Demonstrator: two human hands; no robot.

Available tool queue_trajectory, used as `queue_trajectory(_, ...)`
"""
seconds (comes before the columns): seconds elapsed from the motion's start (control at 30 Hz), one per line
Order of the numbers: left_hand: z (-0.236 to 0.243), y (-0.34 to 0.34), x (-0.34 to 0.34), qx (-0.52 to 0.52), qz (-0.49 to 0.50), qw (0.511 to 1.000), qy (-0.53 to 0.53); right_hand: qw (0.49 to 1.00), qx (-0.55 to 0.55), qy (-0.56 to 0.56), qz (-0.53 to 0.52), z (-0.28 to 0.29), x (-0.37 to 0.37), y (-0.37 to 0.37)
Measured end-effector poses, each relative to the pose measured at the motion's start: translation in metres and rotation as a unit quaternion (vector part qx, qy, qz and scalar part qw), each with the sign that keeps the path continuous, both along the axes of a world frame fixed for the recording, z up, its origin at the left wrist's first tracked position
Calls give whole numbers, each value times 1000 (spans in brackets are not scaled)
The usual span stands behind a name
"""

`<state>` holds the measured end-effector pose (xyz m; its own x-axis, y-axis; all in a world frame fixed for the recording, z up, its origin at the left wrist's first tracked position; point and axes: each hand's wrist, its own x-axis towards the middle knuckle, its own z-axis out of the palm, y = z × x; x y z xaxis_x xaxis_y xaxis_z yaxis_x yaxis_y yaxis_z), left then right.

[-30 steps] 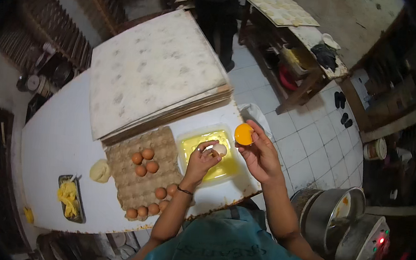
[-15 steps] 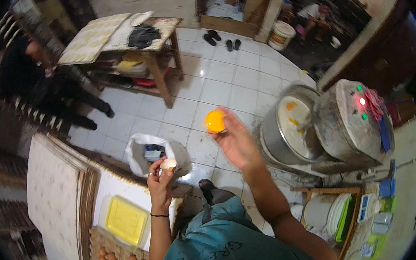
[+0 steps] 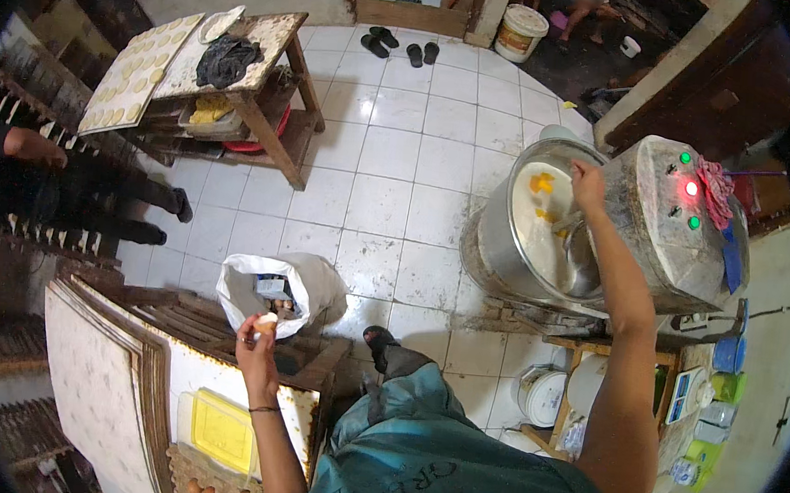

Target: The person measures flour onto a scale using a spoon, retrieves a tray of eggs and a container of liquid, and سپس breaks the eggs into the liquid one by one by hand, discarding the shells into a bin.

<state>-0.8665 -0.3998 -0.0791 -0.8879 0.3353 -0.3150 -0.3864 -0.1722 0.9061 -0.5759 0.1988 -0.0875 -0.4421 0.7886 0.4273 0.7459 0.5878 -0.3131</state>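
Two hands at work, well apart. Largest: steel mixer bowl [image 3: 533, 230], pale batter inside with yellow yolks floating near the far wall. Right hand [image 3: 589, 181] reaches over its rim, fingers bent downward; grip cannot be told. Left hand [image 3: 256, 333] closed around a pale eggshell [image 3: 266, 323], held over the white bag [image 3: 274, 288], likely for discarding.

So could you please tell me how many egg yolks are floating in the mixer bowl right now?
2 show: a larger yolk near the bowl's far left side and a smaller yolk just below it, both by the right hand. More may be hidden in the batter.
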Motion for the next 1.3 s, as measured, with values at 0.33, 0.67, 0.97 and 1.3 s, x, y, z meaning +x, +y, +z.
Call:
queue_trajectory(0.33,-92,-35,-89,-107,127,980,-112,818,-436,372,-56,7,-13,-32)
queue_trajectory(0.67,17,-100,-60,-46,206,977,-17,526,-819,172,151,-107,-182,-319)
queue_trajectory(0.97,101,-250,33,-114,356,924,82,599,-751,106,256,-91,-358,-460)
queue_trajectory(1.3,47,-461,168,-427,461,776,-43,513,-595,-144,602,32,-334,-673)
